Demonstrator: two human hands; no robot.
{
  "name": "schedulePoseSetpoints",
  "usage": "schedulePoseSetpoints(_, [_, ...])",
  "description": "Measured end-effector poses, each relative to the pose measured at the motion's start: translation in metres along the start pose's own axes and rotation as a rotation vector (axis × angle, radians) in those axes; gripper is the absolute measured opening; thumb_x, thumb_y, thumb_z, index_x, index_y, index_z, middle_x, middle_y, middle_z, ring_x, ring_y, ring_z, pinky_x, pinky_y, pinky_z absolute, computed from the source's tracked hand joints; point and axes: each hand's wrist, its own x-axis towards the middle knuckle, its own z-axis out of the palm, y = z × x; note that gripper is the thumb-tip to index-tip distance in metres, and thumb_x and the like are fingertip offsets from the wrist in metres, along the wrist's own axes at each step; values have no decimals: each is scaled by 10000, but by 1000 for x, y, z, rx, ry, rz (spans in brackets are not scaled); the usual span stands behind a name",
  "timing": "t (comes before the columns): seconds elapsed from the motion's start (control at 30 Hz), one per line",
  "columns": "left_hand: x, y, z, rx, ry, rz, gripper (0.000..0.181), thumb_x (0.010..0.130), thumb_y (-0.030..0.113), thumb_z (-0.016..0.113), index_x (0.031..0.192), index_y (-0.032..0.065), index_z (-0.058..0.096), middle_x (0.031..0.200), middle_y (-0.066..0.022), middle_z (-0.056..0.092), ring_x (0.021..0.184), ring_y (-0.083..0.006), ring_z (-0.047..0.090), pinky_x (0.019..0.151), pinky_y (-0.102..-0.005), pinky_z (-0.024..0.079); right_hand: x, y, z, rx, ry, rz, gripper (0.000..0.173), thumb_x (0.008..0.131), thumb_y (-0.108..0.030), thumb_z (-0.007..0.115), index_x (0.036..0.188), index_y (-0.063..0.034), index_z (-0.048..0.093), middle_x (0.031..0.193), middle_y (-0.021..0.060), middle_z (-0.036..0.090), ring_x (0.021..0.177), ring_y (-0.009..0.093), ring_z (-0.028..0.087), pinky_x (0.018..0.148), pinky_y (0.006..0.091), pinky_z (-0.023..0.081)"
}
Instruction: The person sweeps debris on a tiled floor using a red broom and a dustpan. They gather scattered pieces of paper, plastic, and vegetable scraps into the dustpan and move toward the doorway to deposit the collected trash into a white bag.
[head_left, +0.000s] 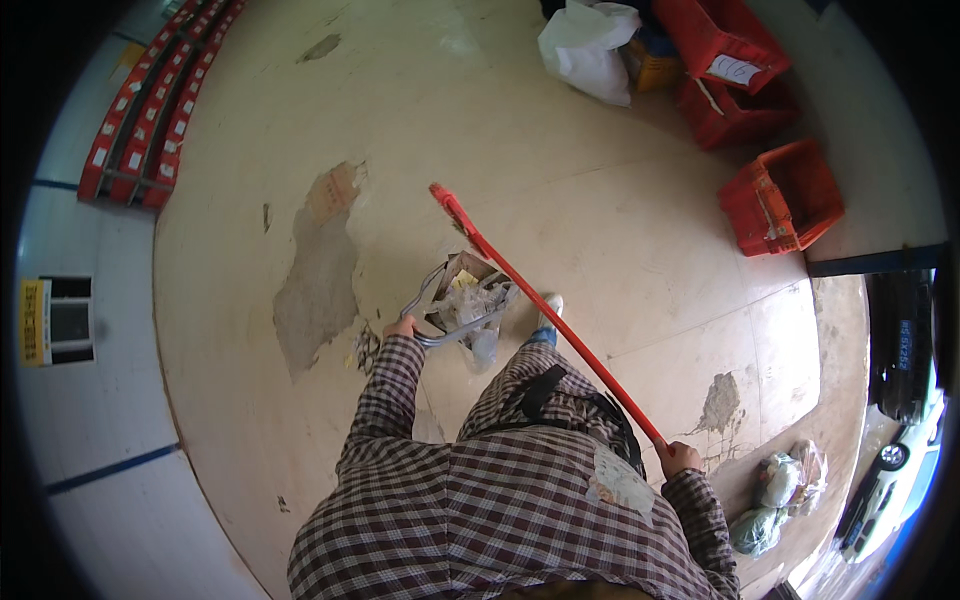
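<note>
My left hand (402, 328) grips the bent grey metal handle (457, 330) of a dustpan (469, 264). Crumpled clear plastic (466, 306) and a yellow scrap (463, 280) fill the pan, which hides much of its inside. My right hand (680, 457) is closed around the lower end of a long red broom handle (574, 341). The stick runs up and to the left across the view, to a narrow red broom head (454, 210) beyond the dustpan. Whether the bristles touch the floor, I cannot tell. My shoe (551, 307) shows to the right of the dustpan.
Worn patches (319, 277) mark the beige floor. Red crates (780, 199) and a white sack (589, 49) stand at the upper right. Rows of red bins (135, 142) line the left wall. Filled plastic bags (780, 487) lie near the doorway at right, with parked cars (892, 457) outside.
</note>
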Motion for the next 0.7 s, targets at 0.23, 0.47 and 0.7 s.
schedulePoseSetpoints(0.23, [45, 135, 54, -218, -367, 120, 196, 623, 172, 582, 569, -8, 525, 554, -86, 515, 467, -155, 442, 475, -310, 367, 72, -30, -97, 168, 190, 85, 473, 704, -493, 399, 603, -51, 534, 578, 159, 517, 588, 319, 511, 533, 389, 392])
schedulePoseSetpoints(0.47, [33, 284, 85, -135, -748, 446, 279, 669, 242, 585, 739, -27, 567, 732, -78, 560, 703, -156, 507, 682, -247, 372, 183, -81, -206, 434, 430, 54, 463, 747, -449, 380, 582, -37, 510, 522, 155, 480, 521, 308, 488, 478, 368, 367])
schedulePoseSetpoints(0.7, [14, 393, 120, 420, -351, 769, 487, 689, 425, 518, 841, -38, 522, 754, -102, 554, 678, -169, 505, 668, -265, 379, 336, -135, -330, 634, 480, -47, 490, 757, -458, 364, 609, -16, 517, 547, 153, 494, 532, 263, 497, 501, 336, 373])
